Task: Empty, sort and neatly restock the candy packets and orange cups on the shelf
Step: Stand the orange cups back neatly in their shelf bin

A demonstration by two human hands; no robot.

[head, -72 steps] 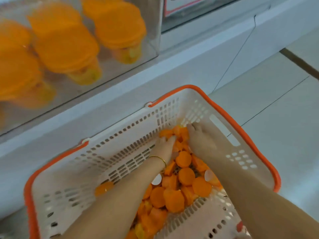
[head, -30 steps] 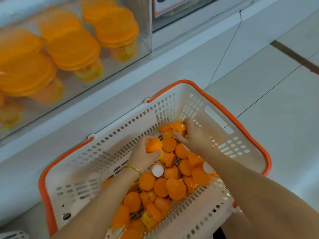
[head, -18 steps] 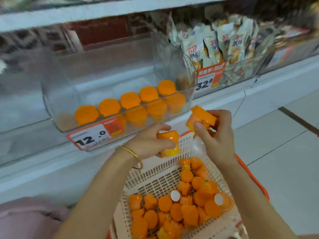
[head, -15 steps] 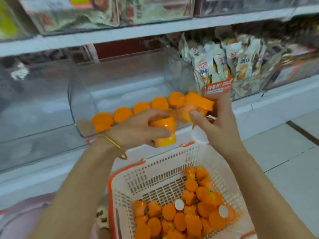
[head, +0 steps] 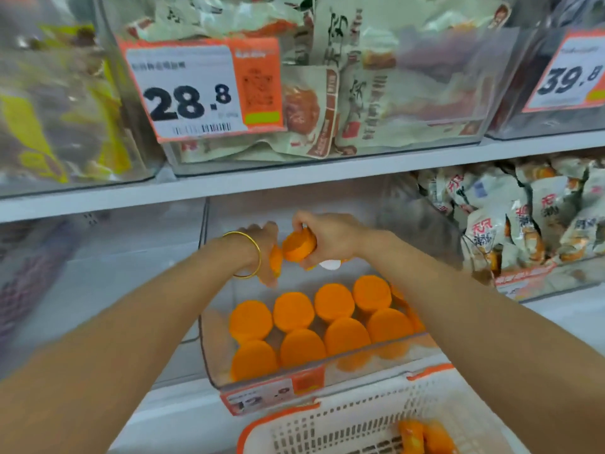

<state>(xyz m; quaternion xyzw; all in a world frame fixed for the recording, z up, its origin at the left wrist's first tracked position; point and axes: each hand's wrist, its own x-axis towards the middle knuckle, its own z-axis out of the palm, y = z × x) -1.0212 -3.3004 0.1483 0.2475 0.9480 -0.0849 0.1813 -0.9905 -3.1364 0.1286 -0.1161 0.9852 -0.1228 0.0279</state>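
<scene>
Nearest, the white basket (head: pixel 376 411) holds a few loose cups (head: pixel 422 435). Beyond it, a clear bin (head: pixel 212 362) on the lower shelf (head: pixel 170 404) carries two tidy rows of orange cups (head: pixel 301 345). Over the bin's far end, the left hand (head: pixel 262 249) has its fingers curled round a tilted cup (head: pixel 275 260). The right hand (head: pixel 330 237) grips a second cup (head: pixel 299 245) that touches the first. Released at this tilt, either could roll and knock the rows askew. Candy packets (head: pixel 510 224) sit far right.
</scene>
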